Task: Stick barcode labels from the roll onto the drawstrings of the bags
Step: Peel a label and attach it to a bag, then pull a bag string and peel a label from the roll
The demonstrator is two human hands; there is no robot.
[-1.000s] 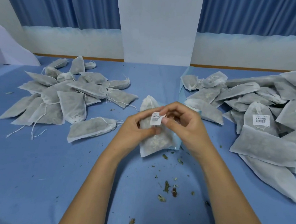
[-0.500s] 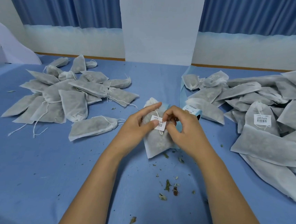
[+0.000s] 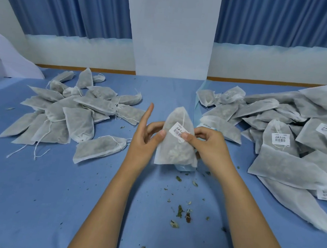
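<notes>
A grey mesh drawstring bag (image 3: 176, 145) stands upright between my hands at the table's centre. A white barcode label (image 3: 176, 131) sits on its drawstring near the top. My left hand (image 3: 147, 134) grips the bag's left edge with thumb and lower fingers, its index finger pointing up. My right hand (image 3: 206, 142) pinches the label's right end against the bag. The label roll (image 3: 208, 126) peeks out blue and white behind my right hand, mostly hidden.
A heap of unlabelled bags (image 3: 69, 114) lies at the left, strings trailing. A larger heap of labelled bags (image 3: 287, 139) fills the right side. Dried leaf crumbs (image 3: 182, 213) dot the blue tablecloth (image 3: 31, 201) in front of me. A white pillar and blue curtains stand behind.
The bag has been lifted and tilted more upright, the label now lies flatter across the string, and my left index finger has lifted off and points upward.
</notes>
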